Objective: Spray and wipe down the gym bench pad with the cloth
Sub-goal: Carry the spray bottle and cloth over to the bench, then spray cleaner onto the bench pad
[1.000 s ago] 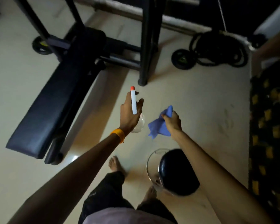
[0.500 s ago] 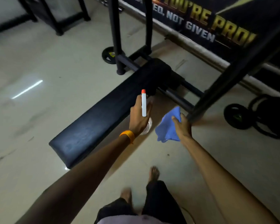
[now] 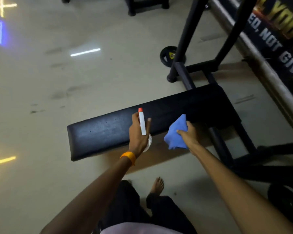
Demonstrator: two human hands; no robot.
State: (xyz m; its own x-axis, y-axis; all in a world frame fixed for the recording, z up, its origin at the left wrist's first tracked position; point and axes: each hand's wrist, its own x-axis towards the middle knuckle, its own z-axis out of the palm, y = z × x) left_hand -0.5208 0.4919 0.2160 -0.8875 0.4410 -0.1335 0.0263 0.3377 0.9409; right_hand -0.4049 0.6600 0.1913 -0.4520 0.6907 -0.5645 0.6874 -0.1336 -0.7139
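Note:
The black bench pad (image 3: 108,132) lies across the middle of the head view, its near end at the left. My left hand (image 3: 138,134) grips a white spray bottle (image 3: 142,123) with an orange tip, held over the pad's near edge. An orange band circles that wrist. My right hand (image 3: 189,135) holds a bunched blue cloth (image 3: 175,134) just off the pad's near edge, to the right of the bottle. The cloth hangs above the floor and partly overlaps the pad.
The bench's black steel frame (image 3: 189,41) rises at the upper right, with a weight plate (image 3: 167,55) on the floor behind one upright. A dark banner with lettering (image 3: 277,36) runs along the right wall. My bare foot (image 3: 157,184) stands on the pale floor below the pad.
I have stepped closer and turned, so the pad now lies directly under my hands. Both hands keep their hold on bottle and cloth and have come over the pad's near edge.

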